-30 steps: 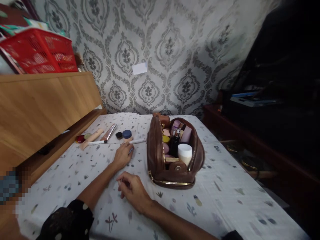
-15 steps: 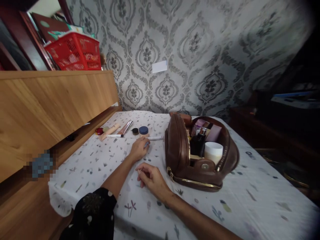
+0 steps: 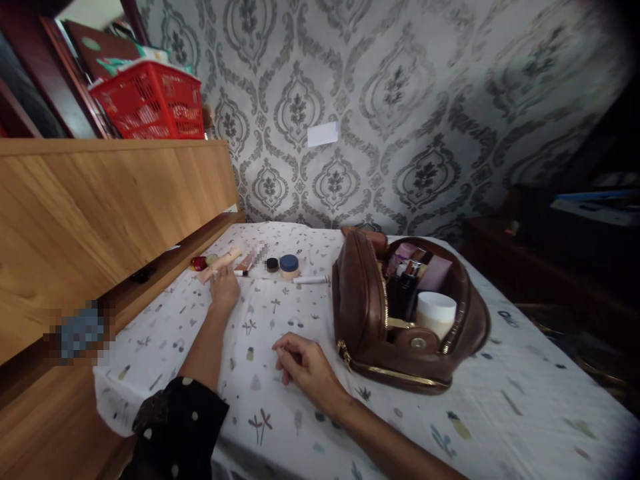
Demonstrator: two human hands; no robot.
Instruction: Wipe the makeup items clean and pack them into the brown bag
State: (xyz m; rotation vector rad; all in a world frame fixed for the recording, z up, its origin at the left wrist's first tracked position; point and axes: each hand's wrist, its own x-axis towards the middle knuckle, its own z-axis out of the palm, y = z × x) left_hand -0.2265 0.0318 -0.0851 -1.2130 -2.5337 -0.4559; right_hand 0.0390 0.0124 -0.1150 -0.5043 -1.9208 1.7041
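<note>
My left hand [image 3: 225, 290] reaches to the cosmetics at the left back, its fingers stretched out over a slim white tube with a dark end [image 3: 242, 273]. Whether the fingertips touch it I cannot tell. Just beyond lies a peach-coloured tube [image 3: 223, 262]. A pinkish tube [image 3: 253, 255], a small black-lidded jar [image 3: 272, 265], a blue-lidded jar [image 3: 289, 266] and a white pen-like stick [image 3: 311, 280] continue the row. Loosely curled, my right hand [image 3: 303, 363] rests on the cloth, thumb apart from the forefinger, nothing visible in it. Right of it stands an unzipped brown leather bag [image 3: 360, 300].
Inside the bag are a white-lidded jar [image 3: 436, 313], a dark bottle [image 3: 404, 290] and pink boxes [image 3: 436, 277]. Small red-and-green items [image 3: 203, 262] lie by the wooden panel [image 3: 125, 207]. A red basket [image 3: 150, 100] stands above. Patterned cloth [image 3: 280, 400] covers the table.
My left hand has moved left, from the white stick beside the blue-lidded jar to the tubes at the left. The right hand stays nearly in place.
</note>
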